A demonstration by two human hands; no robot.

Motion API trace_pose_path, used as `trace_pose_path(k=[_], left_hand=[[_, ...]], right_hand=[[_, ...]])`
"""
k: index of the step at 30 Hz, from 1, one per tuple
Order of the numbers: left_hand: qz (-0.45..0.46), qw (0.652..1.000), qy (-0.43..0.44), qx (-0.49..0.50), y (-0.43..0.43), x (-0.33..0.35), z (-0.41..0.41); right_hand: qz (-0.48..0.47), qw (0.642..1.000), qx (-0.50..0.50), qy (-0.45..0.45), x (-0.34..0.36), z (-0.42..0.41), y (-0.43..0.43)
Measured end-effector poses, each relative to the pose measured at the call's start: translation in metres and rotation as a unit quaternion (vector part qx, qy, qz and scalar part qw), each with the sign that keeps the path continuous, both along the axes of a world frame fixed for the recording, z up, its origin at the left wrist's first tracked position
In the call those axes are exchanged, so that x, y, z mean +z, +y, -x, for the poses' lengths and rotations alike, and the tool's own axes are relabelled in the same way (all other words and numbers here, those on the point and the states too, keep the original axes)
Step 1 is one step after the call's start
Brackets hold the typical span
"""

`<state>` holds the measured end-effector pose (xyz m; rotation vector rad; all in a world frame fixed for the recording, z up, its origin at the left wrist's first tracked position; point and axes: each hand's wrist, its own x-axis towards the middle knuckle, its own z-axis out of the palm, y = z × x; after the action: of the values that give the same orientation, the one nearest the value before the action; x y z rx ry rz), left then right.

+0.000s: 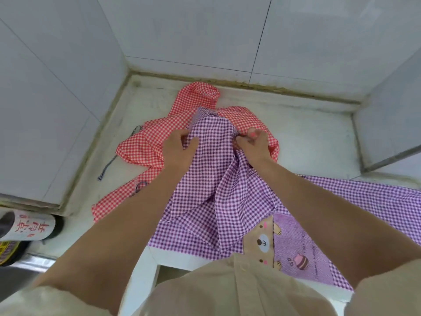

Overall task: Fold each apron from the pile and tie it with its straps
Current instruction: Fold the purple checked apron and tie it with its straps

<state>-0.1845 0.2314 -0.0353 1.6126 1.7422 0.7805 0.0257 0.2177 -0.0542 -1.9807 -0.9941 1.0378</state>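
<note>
A purple checked apron (205, 183) with a bear pocket (289, 245) lies spread over the counter, its lower part hanging off the front edge. My left hand (177, 149) grips the apron's upper left corner. My right hand (255, 144) pinches the upper right part of the same apron. Under and behind it lies a crumpled red checked apron (145, 142), with a dark striped strap (109, 165) trailing to its left.
The white counter (307, 137) sits in a tiled corner, with walls at the left, back and right. A bottle with red characters (27, 226) lies at the lower left beside a metal sink rim (34, 262).
</note>
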Motion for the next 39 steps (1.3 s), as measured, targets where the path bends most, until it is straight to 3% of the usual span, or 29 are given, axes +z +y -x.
trace_pose_path(k=[2,4,7,10,12,15,17,19,22,24,26,28,30,32,34,36,39], left_hand=[[0.106,0.993,-0.044,-0.023,-0.004,-0.007,0.005],[0.177,0.979,-0.101,-0.001,-0.004,-0.010,0.005],[0.176,0.972,-0.154,0.010,0.002,-0.006,-0.001],[0.195,0.960,-0.203,-0.017,0.015,0.003,-0.010],[0.232,0.956,-0.175,-0.043,0.020,0.008,-0.018],[0.267,0.950,-0.121,-0.108,0.019,0.010,-0.026],[0.294,0.934,-0.144,-0.145,0.017,0.014,-0.030],[0.353,0.889,-0.249,-0.153,0.014,0.022,-0.034],[0.382,0.849,-0.341,-0.131,0.019,0.032,-0.036],[0.325,0.874,-0.350,-0.090,0.028,0.033,-0.037],[0.205,0.917,-0.341,-0.029,0.039,0.028,-0.039],[0.081,0.961,-0.264,-0.009,0.050,0.021,-0.040],[0.012,0.991,-0.133,-0.001,0.056,0.009,-0.036],[-0.028,0.999,-0.026,0.017,0.052,0.004,-0.032],[-0.069,0.996,0.044,0.021,0.042,-0.001,-0.028],[-0.093,0.994,0.063,0.000,0.030,-0.005,-0.022],[-0.054,0.994,0.064,-0.068,0.015,-0.011,-0.016]], right_hand=[[0.056,0.993,0.075,0.068,-0.006,-0.003,-0.003],[0.112,0.975,0.187,0.029,-0.008,-0.003,-0.004],[0.209,0.901,0.380,-0.020,0.001,0.002,-0.005],[0.280,0.847,0.450,0.031,0.009,0.004,-0.012],[0.278,0.865,0.406,0.094,0.010,0.003,-0.014],[0.239,0.930,0.211,0.182,0.007,-0.001,-0.008],[0.279,0.915,0.139,0.256,0.005,0.002,-0.005],[0.297,0.891,0.137,0.316,0.007,0.009,-0.005],[0.187,0.887,0.122,0.405,0.015,0.011,0.004],[0.097,0.931,0.114,0.334,0.025,0.005,0.014],[-0.020,0.977,0.042,0.208,0.040,-0.005,0.024],[-0.151,0.979,-0.045,0.131,0.053,-0.012,0.032],[-0.185,0.964,-0.070,0.180,0.064,-0.014,0.035],[-0.133,0.971,-0.050,0.195,0.056,-0.019,0.034],[-0.039,0.997,0.006,0.073,0.037,-0.024,0.027],[0.049,0.996,0.050,-0.048,0.015,-0.027,0.013],[0.110,0.986,0.091,-0.084,0.013,-0.025,-0.012]])
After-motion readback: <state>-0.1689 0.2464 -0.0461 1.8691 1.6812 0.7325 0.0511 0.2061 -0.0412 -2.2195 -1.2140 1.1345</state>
